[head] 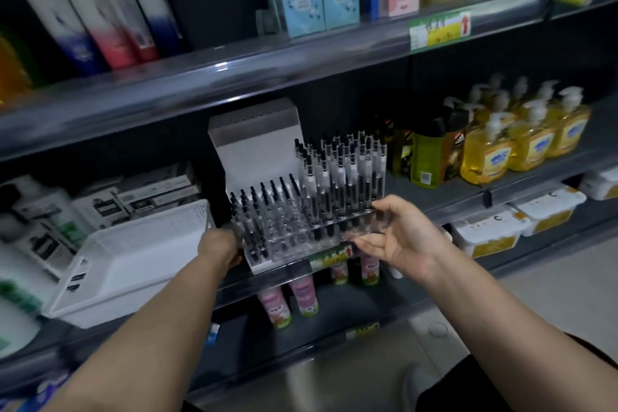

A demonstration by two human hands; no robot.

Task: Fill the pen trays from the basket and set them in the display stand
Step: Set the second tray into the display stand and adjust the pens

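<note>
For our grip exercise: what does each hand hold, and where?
Right hand holds the clear plastic pen tray by its right end, thumb above, fingers beneath. Left hand grips the white display stand at its left edge.

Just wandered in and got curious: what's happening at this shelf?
A person is stocking pens on a shop shelf. Their right hand holds the right end of a clear pen tray full of pens, thumb on top, fingers below, over the display stand. The left hand grips the stand's left side. A white basket sits left of it.
</note>
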